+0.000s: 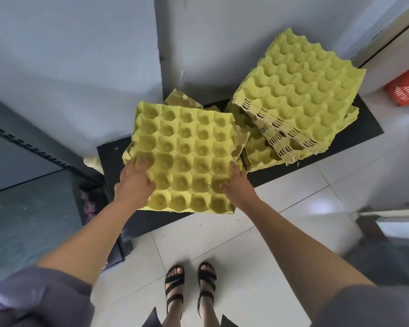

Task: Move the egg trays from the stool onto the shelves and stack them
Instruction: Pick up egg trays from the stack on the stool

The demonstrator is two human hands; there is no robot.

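The long black stool (pixel 361 123) carries a tall, skewed stack of yellow-green pulp egg trays (pixel 305 97) at its right end. Overhanging its front edge lies the nearer yellow-green pulp tray (pixel 187 156), cups up, long axis running front to back. The left hand (pixel 135 178) and right hand (pixel 237 182) clasp its side edges. I'd lift level, both sides together, so it doesn't fold.

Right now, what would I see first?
The bright yellow egg tray held in the middle, over the black stool. Right of it, a tall, messy stack of trays sits on that stool, and an orange basket peeks in at the far right edge.
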